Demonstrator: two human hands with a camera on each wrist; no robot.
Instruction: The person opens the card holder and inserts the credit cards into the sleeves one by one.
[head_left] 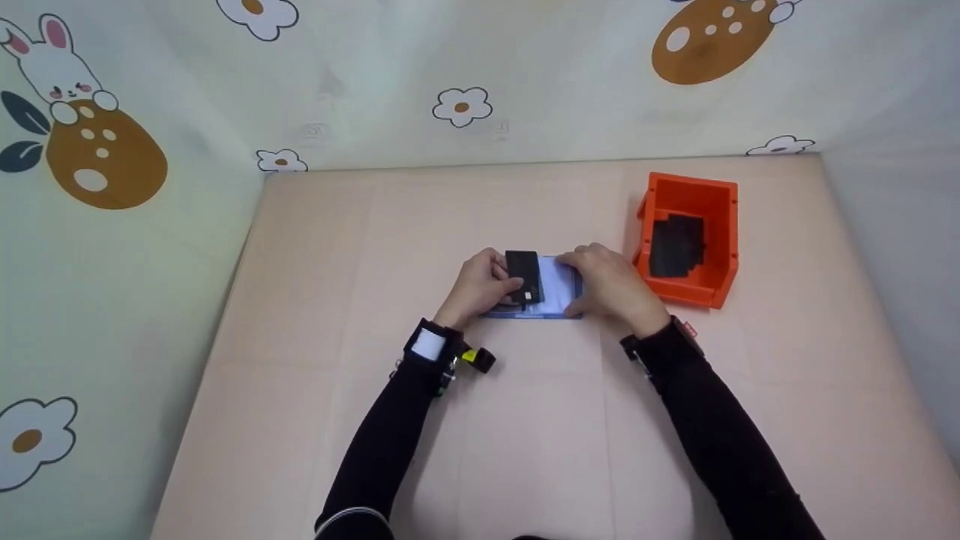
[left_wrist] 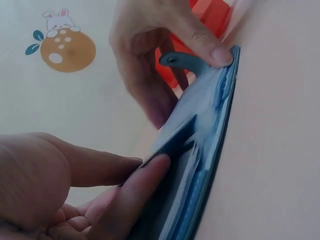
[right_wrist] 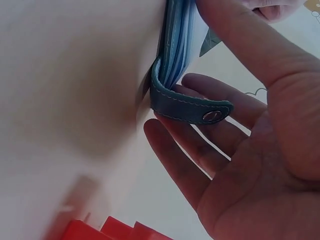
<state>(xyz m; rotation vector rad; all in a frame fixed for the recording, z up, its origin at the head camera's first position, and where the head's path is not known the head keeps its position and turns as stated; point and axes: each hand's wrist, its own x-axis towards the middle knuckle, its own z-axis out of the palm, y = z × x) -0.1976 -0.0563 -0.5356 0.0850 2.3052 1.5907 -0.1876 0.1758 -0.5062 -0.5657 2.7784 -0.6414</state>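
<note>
My left hand [head_left: 471, 289] pinches a black card [head_left: 524, 267] over the open blue holder [head_left: 556, 286]; my right hand [head_left: 613, 286] grips the holder, midway between the table's [head_left: 525, 435] side edges, toward the far edge.

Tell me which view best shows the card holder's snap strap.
The right wrist view: the strap is large and unobstructed, its round snap clear. The left wrist view shows it smaller, beside the right hand; the head view shows none clearly.
</note>
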